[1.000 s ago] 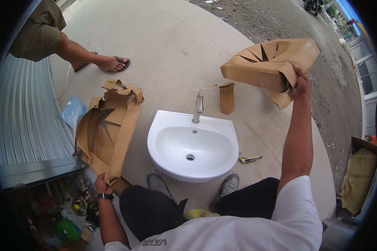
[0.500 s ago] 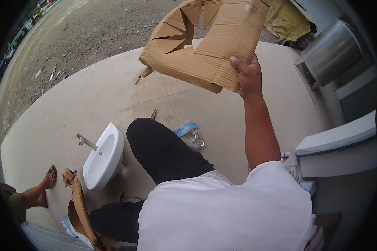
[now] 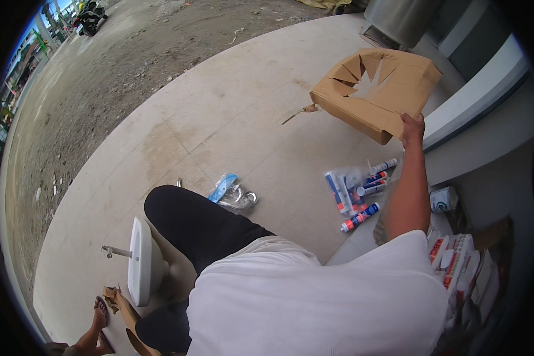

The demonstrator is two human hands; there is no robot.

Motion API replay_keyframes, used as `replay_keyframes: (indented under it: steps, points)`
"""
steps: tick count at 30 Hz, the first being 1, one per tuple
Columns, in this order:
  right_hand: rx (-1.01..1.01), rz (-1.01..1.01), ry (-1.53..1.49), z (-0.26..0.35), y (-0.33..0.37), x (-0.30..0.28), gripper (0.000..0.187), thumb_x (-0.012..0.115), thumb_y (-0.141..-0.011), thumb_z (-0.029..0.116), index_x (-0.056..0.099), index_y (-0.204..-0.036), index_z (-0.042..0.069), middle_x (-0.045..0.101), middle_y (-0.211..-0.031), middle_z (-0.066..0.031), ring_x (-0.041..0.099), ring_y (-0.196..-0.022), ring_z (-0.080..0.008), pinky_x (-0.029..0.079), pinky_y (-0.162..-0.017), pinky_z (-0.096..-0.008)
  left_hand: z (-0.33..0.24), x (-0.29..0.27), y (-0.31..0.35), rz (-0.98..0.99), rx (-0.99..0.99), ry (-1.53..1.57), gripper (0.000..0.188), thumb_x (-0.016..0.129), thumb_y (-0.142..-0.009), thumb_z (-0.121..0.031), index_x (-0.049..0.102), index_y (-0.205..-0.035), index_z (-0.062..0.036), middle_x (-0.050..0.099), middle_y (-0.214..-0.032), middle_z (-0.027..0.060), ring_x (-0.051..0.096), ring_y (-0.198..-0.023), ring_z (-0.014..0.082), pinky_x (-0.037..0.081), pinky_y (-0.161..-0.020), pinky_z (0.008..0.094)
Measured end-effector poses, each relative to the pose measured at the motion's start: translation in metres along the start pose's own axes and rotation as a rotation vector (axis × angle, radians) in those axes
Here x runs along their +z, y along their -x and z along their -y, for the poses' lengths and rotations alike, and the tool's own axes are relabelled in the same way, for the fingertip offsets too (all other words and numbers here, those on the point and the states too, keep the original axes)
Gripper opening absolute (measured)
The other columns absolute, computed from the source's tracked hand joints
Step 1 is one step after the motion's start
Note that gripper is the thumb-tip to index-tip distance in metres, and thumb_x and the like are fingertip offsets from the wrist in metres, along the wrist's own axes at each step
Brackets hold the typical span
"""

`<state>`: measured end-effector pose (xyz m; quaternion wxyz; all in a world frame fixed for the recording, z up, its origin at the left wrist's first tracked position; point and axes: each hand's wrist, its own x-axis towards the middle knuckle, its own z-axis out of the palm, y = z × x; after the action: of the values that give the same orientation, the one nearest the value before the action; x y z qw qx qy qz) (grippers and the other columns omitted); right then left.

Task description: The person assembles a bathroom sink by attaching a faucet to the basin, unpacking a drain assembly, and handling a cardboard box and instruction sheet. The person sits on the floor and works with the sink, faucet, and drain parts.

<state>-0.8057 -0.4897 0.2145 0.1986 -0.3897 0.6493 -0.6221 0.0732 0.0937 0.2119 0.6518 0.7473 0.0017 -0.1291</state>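
My right hand [image 3: 413, 130] grips the near corner of a cardboard box [image 3: 406, 89], holding it out at arm's length to the right. The box has a ragged star-shaped hole in its face with torn flaps around it. My left hand is out of view. Beside my bent knee at the left, a white wash basin [image 3: 141, 261] with a metal faucet [image 3: 116, 251] stands tilted on the tiled floor. In front of my knee lies a clear plastic bag [image 3: 237, 196] with curved shiny fittings and a blue label.
Several sealant tubes [image 3: 362, 216] lie on the floor below my right arm, near a paint can [image 3: 444, 200] and stacked boxes [image 3: 457, 261]. A steel tank [image 3: 397, 21] stands at the far right. Another person's foot [image 3: 101, 308] and torn cardboard [image 3: 121, 305] are at lower left.
My right hand has swung the cardboard box to the right, toward the white wall. The view has turned right too, bringing the sealant tubes and stacked boxes into sight.
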Motion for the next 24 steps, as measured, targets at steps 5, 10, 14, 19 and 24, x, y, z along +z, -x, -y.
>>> replay_keyframes:
  steps: [5,10,14,19,24]
  points:
    - [0.46,-0.535,0.353,-0.054,-0.06,-0.097,0.048,0.075,-0.087,0.011,0.056,-0.127,-0.005,0.066,-0.123,-0.0233,0.071,-0.107,-0.0367,0.058,-0.095,-0.0438,0.009,0.006,0.015,-0.031,-0.029,-0.02,0.035,0.056,-0.103,-0.025,0.065,-0.124,0.0001,0.072,-0.112,0.0164,0.072,-0.097,0.0296,0.061,-0.085,0.0412]
    - [0.697,-0.687,0.815,-0.089,-0.034,-0.123,0.075,0.073,-0.088,0.022,0.037,-0.149,-0.002,0.03,-0.156,-0.0252,0.045,-0.138,-0.049,0.05,-0.108,-0.0522,0.028,0.001,0.032,-0.087,-0.108,-0.017,0.035,0.057,-0.103,-0.025,0.065,-0.124,0.0003,0.072,-0.112,0.0168,0.072,-0.098,0.0297,0.061,-0.086,0.0414]
    - [0.739,-0.617,1.04,-0.15,0.018,-0.072,0.076,0.072,-0.087,0.029,0.037,-0.152,0.01,0.02,-0.161,-0.0243,0.036,-0.143,-0.0466,0.035,-0.117,-0.0586,0.045,-0.011,0.041,-0.126,-0.166,-0.019,0.035,0.057,-0.103,-0.025,0.065,-0.124,0.0004,0.072,-0.112,0.0171,0.072,-0.099,0.0299,0.061,-0.086,0.0416]
    - [0.843,-0.154,1.055,-0.212,0.082,0.017,0.076,0.067,-0.086,0.026,0.036,-0.154,0.011,0.02,-0.161,-0.0253,0.038,-0.143,-0.0443,0.03,-0.12,-0.0571,0.073,-0.04,0.054,-0.196,-0.243,0.022,0.035,0.057,-0.103,-0.025,0.065,-0.124,0.0005,0.072,-0.113,0.0175,0.072,-0.1,0.03,0.061,-0.087,0.0418]
    - [0.194,0.497,0.892,-0.185,0.189,0.169,0.074,0.078,-0.083,0.029,0.049,-0.145,0.001,0.047,-0.146,-0.0294,0.052,-0.132,-0.0464,0.043,-0.114,-0.0497,0.116,-0.15,0.13,-0.398,-0.348,0.261,0.035,0.057,-0.103,-0.025,0.065,-0.124,0.0007,0.072,-0.113,0.0179,0.072,-0.101,0.0302,0.061,-0.087,0.042]
